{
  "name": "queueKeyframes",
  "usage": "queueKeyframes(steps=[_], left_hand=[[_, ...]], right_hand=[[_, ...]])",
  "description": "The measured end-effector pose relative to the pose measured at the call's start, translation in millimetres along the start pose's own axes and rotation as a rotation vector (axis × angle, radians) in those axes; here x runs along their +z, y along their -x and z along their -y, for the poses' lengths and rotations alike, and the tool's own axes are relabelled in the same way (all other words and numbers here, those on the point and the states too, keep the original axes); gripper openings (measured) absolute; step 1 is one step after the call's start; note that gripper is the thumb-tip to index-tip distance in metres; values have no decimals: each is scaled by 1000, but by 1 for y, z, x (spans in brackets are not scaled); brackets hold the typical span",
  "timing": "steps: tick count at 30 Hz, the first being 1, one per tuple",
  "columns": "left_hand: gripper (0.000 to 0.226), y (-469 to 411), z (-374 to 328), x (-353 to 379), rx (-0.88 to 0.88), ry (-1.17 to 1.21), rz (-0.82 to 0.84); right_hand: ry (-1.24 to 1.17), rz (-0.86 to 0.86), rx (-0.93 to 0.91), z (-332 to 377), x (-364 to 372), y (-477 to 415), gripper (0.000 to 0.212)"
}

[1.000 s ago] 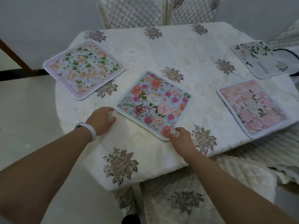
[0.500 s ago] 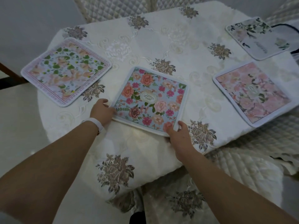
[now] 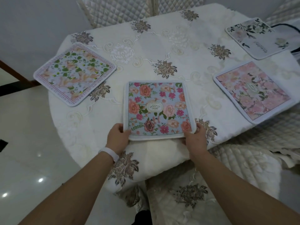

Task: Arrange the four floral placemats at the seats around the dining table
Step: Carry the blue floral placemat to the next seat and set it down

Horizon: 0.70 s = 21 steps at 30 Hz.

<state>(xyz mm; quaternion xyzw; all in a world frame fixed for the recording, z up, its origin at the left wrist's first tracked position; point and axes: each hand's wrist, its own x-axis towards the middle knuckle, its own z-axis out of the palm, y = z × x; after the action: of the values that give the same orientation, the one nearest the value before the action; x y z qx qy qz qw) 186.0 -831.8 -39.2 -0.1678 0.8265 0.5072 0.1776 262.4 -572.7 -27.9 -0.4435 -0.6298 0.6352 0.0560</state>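
While both hands hold its near corners, the blue placemat [image 3: 158,109] lies flat at the near middle of the desk [image 3: 191,51], its near edge along the rim where the cloth drops over. The left hand [image 3: 118,138] pinches the near left corner, thumb on top of the white border and the other fingers tucked beneath, so that grip is closed on the mat. The right hand [image 3: 195,138] takes the near right corner the same way, thumb lying on the printed face and the fingers curled under the edge. A white band [image 3: 109,152] circles the left wrist.

Three more mats rest on the embroidered white tablecloth [image 3: 123,52]. On the left, well apart from the blue one, sits the green-leaf placemat [image 3: 74,73], turned at an angle with lettering running round its border. To the right lies the pink placemat [image 3: 253,91], also angled, its near right corner reaching the rim of the desk. At the far right is the pale placemat [image 3: 254,37] with dark leaves, close to a black cord [image 3: 285,26] that loops at the edge of view. Quilted chair backs [image 3: 123,8] stand at the far side, and a quilted seat [image 3: 243,161] shows at the near right.
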Motion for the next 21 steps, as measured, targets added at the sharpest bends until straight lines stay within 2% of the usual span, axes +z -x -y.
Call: queueKeyframes(steps=[5,12,16,21], left_hand=[[18,61,22,25,-65,237,80],[20,116,31,60,-153,418,165],[14,130,35,67,-152,473,218],[27,117,37,54,-131,508,248]], right_hand=[[-44,-46,49,-13,-9,16,48],[-74,18,161,-38,8,52,20],[-110,45,157,-49,13,68,23],[-81,70,106,-48,6,70,32]])
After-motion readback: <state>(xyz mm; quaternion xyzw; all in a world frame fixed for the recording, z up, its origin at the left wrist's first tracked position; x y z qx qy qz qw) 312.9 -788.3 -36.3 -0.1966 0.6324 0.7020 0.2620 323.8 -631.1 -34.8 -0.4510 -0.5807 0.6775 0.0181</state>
